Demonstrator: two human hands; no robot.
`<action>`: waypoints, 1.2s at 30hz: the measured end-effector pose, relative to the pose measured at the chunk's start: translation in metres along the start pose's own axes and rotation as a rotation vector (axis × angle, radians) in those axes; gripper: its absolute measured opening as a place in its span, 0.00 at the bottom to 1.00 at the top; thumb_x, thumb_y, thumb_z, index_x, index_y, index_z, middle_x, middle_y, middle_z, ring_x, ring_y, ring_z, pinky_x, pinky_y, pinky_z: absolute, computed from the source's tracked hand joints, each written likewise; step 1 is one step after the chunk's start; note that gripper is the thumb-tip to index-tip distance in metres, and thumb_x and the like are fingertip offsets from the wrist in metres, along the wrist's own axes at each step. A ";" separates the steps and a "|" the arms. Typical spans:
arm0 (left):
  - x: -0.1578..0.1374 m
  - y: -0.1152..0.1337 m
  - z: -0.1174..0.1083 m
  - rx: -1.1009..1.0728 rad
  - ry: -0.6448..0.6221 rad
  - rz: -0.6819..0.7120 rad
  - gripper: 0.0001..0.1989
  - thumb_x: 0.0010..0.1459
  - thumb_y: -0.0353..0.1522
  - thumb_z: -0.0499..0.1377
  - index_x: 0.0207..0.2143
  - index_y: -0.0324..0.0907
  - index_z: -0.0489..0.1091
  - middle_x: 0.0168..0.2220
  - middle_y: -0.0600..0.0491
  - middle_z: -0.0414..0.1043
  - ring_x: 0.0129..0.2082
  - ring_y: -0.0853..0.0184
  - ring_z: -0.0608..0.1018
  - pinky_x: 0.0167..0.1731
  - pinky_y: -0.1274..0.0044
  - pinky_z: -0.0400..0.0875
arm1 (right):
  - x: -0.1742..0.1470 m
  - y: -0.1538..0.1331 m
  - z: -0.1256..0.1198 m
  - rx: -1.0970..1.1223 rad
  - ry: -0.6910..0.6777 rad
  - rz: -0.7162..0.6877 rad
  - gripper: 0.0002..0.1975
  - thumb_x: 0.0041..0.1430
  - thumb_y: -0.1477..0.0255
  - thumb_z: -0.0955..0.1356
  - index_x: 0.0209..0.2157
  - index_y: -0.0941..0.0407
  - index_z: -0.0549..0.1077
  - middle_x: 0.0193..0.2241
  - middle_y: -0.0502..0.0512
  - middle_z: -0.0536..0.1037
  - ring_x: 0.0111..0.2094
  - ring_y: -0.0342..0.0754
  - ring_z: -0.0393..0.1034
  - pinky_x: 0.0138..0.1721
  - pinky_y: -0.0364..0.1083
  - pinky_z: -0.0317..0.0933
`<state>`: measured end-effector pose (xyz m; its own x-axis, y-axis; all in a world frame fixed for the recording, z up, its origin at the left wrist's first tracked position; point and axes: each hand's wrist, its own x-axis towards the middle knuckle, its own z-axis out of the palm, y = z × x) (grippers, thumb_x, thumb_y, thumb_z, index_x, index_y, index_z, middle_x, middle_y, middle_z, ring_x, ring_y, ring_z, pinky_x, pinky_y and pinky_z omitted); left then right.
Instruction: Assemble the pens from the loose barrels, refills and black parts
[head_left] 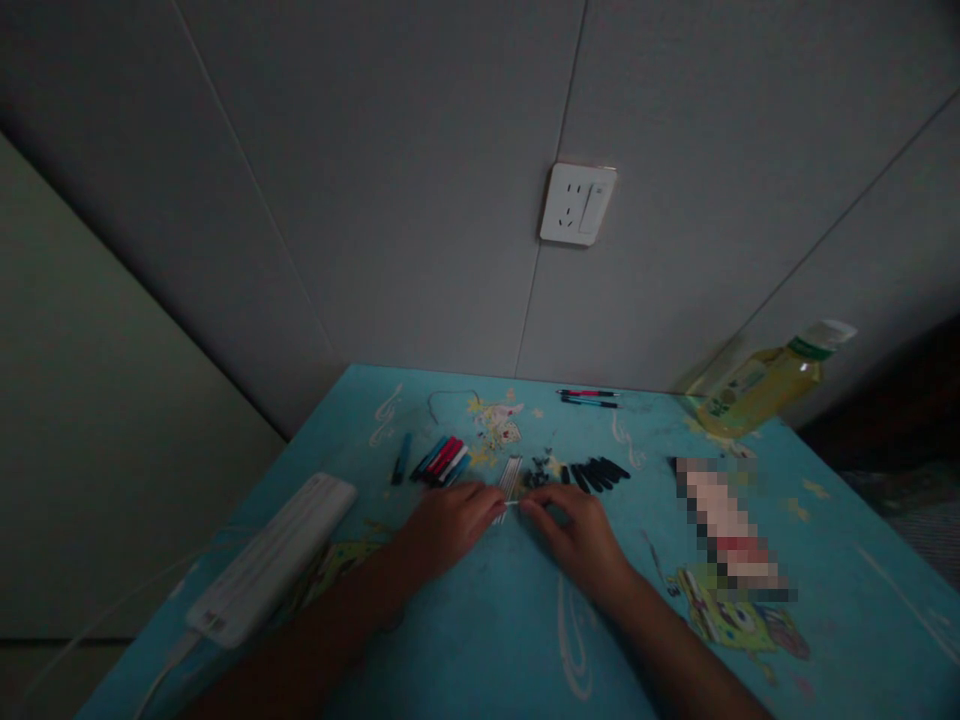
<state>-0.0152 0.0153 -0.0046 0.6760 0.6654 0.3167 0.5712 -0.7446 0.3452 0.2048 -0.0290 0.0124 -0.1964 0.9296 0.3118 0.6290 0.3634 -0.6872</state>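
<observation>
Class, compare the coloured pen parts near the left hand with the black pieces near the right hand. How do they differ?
The coloured pen parts mix blue, red and white; the black pieces are all dark. Most coloured pen parts lie bunched together, whereas the black pieces fan out in a row. The coloured pen parts look longer than the black pieces. Both lie on the blue table.

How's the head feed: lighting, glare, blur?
Head view: dim overall; left hand, right hand and the thin white stick between them look soft; small dark pieces too blurred to identify; small glint on the bottle; blocky pixelation masks a pinkish item at right.
</observation>
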 end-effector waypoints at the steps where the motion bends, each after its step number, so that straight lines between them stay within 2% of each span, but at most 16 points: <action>1: 0.000 0.000 -0.001 0.001 0.001 -0.002 0.12 0.70 0.35 0.48 0.46 0.42 0.70 0.37 0.51 0.75 0.37 0.67 0.77 0.39 0.76 0.71 | 0.000 0.000 0.000 0.000 -0.005 -0.002 0.09 0.66 0.66 0.65 0.36 0.53 0.77 0.33 0.53 0.80 0.35 0.49 0.73 0.41 0.48 0.63; 4: 0.000 0.003 -0.004 0.016 -0.004 0.010 0.12 0.69 0.37 0.50 0.47 0.43 0.69 0.38 0.51 0.75 0.38 0.66 0.77 0.39 0.75 0.70 | 0.000 -0.002 0.001 -0.010 -0.027 -0.010 0.11 0.67 0.65 0.65 0.34 0.54 0.76 0.31 0.52 0.79 0.33 0.47 0.73 0.39 0.47 0.62; 7: -0.001 0.005 -0.006 0.063 -0.036 0.047 0.12 0.68 0.39 0.51 0.46 0.44 0.70 0.35 0.53 0.74 0.35 0.67 0.77 0.34 0.77 0.69 | -0.002 -0.004 0.003 -0.053 -0.064 -0.024 0.14 0.68 0.65 0.64 0.30 0.55 0.74 0.27 0.51 0.77 0.31 0.46 0.71 0.36 0.45 0.61; 11: 0.000 0.006 -0.005 0.158 -0.077 0.068 0.13 0.69 0.38 0.50 0.39 0.44 0.72 0.29 0.55 0.72 0.29 0.69 0.75 0.27 0.79 0.63 | -0.003 -0.005 0.005 -0.124 -0.099 -0.060 0.18 0.69 0.65 0.62 0.26 0.55 0.73 0.23 0.50 0.75 0.27 0.45 0.70 0.35 0.45 0.58; 13: 0.001 0.006 -0.005 0.185 -0.087 0.055 0.14 0.70 0.38 0.49 0.36 0.44 0.71 0.29 0.55 0.71 0.28 0.70 0.75 0.26 0.79 0.62 | -0.002 -0.004 0.003 -0.151 -0.074 -0.052 0.18 0.69 0.65 0.62 0.27 0.55 0.73 0.23 0.51 0.75 0.27 0.45 0.70 0.34 0.45 0.58; 18: 0.001 0.007 -0.007 0.178 -0.110 0.003 0.13 0.70 0.37 0.48 0.38 0.44 0.70 0.31 0.54 0.72 0.30 0.68 0.75 0.28 0.78 0.62 | 0.004 0.004 -0.016 -0.237 0.102 0.118 0.16 0.69 0.65 0.60 0.33 0.56 0.76 0.29 0.54 0.79 0.30 0.47 0.72 0.34 0.45 0.59; 22: 0.001 0.007 -0.007 0.160 -0.119 -0.027 0.14 0.70 0.37 0.46 0.38 0.44 0.70 0.32 0.54 0.73 0.31 0.68 0.76 0.30 0.77 0.63 | 0.007 0.017 -0.028 -0.357 0.161 0.246 0.11 0.67 0.67 0.62 0.42 0.55 0.75 0.35 0.54 0.80 0.34 0.48 0.74 0.36 0.44 0.60; 26: 0.001 0.005 -0.006 0.153 -0.118 -0.038 0.15 0.71 0.37 0.45 0.39 0.44 0.70 0.33 0.54 0.73 0.32 0.68 0.76 0.30 0.77 0.63 | 0.007 0.026 -0.027 -0.450 0.119 0.290 0.08 0.63 0.70 0.64 0.39 0.55 0.75 0.34 0.55 0.79 0.34 0.49 0.73 0.35 0.44 0.59; 30: 0.000 0.003 -0.005 0.146 -0.100 -0.057 0.16 0.71 0.37 0.45 0.39 0.43 0.70 0.32 0.53 0.73 0.31 0.68 0.76 0.31 0.77 0.64 | 0.006 0.025 -0.021 -0.471 0.032 0.260 0.06 0.61 0.72 0.65 0.34 0.55 0.75 0.33 0.54 0.77 0.34 0.48 0.72 0.35 0.43 0.59; 36: 0.000 0.004 -0.006 0.117 -0.091 -0.064 0.16 0.71 0.38 0.44 0.39 0.43 0.70 0.33 0.53 0.74 0.33 0.68 0.77 0.32 0.76 0.65 | 0.003 0.020 -0.014 -0.470 -0.032 0.227 0.06 0.61 0.72 0.65 0.35 0.54 0.76 0.35 0.54 0.77 0.35 0.48 0.72 0.37 0.43 0.60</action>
<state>-0.0156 0.0130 0.0017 0.6725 0.7084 0.2141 0.6616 -0.7051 0.2552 0.2272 -0.0195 0.0092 -0.0342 0.9859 0.1635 0.9266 0.0926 -0.3646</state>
